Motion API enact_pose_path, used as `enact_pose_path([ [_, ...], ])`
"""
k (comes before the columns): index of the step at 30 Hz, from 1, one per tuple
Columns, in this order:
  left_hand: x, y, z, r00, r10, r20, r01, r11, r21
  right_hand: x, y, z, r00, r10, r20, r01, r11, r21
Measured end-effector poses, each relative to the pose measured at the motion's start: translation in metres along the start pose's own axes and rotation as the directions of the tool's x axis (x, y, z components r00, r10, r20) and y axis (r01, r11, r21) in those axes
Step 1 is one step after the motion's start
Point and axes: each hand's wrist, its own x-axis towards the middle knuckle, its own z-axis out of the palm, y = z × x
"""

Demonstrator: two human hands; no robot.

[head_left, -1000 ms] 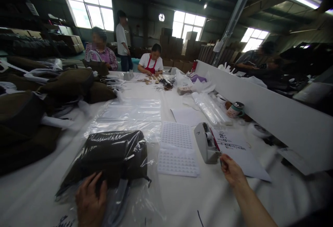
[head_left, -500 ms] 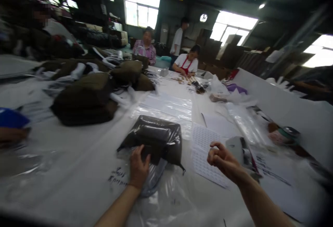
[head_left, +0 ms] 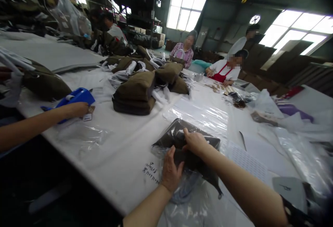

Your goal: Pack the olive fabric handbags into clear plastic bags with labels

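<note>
A dark olive bag (head_left: 189,158) lies on the white table inside a clear plastic sleeve, its grey strap (head_left: 183,190) folded towards me under the film. My left hand (head_left: 170,171) rests on the bag's near left part, thumb and fingers spread. On top of the bag, just beyond it, is my right hand (head_left: 195,142), fingers bent and thumb apart from the index finger, touching the film. Loose clear plastic (head_left: 192,211) spreads over the near side. Handwritten dark marks (head_left: 151,173) show on the table to the left.
At left, another person's hand (head_left: 79,109) holds a small tag (head_left: 87,115) beside a blue tool (head_left: 78,97). Olive bags (head_left: 135,93) are piled beyond. Flat plastic sleeves (head_left: 197,111), a printed sheet (head_left: 247,159) and a grey device (head_left: 290,189) lie around. Other people work farther back.
My right hand has moved left from above the printed sheet onto the wrapped bag. My left hand stays on the bag. The view has turned left, bringing the co-worker's arm further in.
</note>
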Motion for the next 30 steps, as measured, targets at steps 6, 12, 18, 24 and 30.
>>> enact_pose_path([
  [6,0.011,0.007,-0.012,0.999,0.037,-0.008,-0.037,0.999,-0.028,-0.062,0.101,-0.001,0.950,0.105,-0.295,-0.094,0.994,0.050],
  [12,-0.039,0.028,-0.091,0.807,0.403,0.432,-0.362,0.915,-0.177,-0.194,0.142,0.114,0.688,-0.615,-0.386,0.603,0.780,-0.168],
  [18,-0.103,0.033,-0.100,0.593,0.260,0.762,-0.347,0.937,-0.049,-0.202,0.109,0.169,0.633,-0.401,-0.663,0.594,0.801,0.083],
  [24,-0.095,0.045,-0.091,0.837,-0.040,0.546,0.043,0.999,0.008,-0.181,0.087,0.160,0.772,0.071,-0.631,0.428,0.676,0.600],
  [30,-0.064,0.033,-0.138,0.826,-0.519,0.221,0.509,0.855,0.104,-0.202,0.016,0.160,0.780,0.385,-0.493,0.223,0.564,0.795],
])
